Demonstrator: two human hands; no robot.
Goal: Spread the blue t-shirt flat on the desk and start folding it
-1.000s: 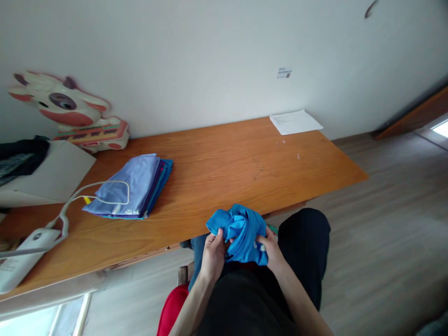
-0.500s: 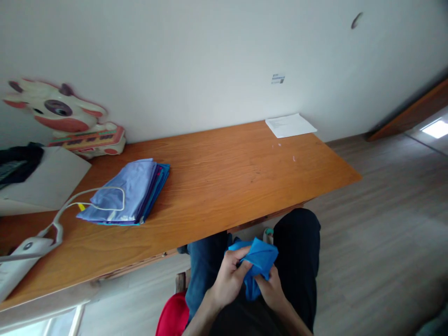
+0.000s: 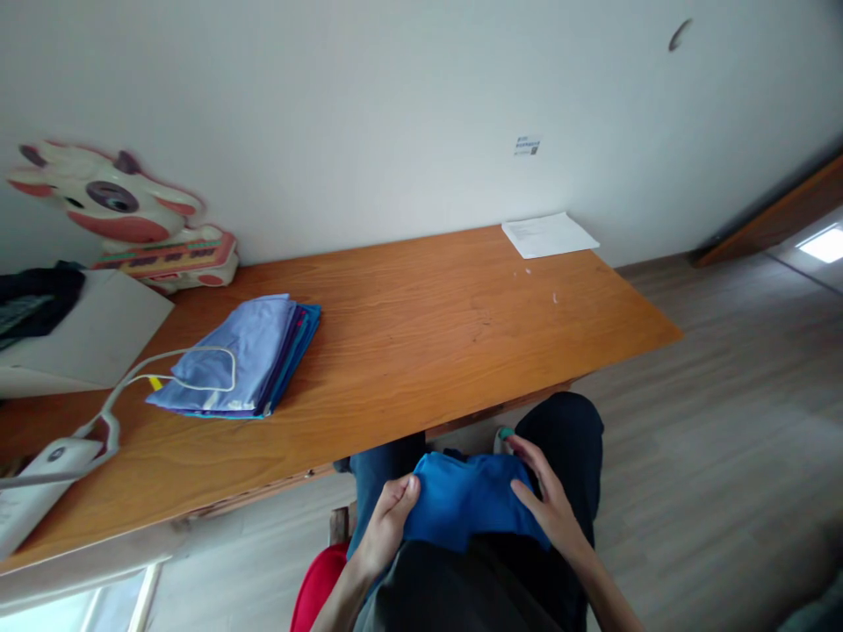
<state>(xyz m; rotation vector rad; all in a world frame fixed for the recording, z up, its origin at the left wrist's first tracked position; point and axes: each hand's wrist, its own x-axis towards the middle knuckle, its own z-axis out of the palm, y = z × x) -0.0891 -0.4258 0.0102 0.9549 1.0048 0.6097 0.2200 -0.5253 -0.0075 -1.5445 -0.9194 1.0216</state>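
On lap, below desk (image 3: 408, 351) edge: blue cloth (image 3: 464, 500) spread flat, pinched at its left edge by left hand (image 3: 388, 520), pressed under open-fingered right hand (image 3: 550, 505) (2 hands, 1 cloth); folded stack (image 3: 243, 355) well apart on desk.

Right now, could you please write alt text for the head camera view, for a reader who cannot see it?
A seated person presses a blue cloth flat on their lap, left hand gripping its edge and right hand spread on it. Ahead, a wooden table holds a stack of folded cloths and a white paper.
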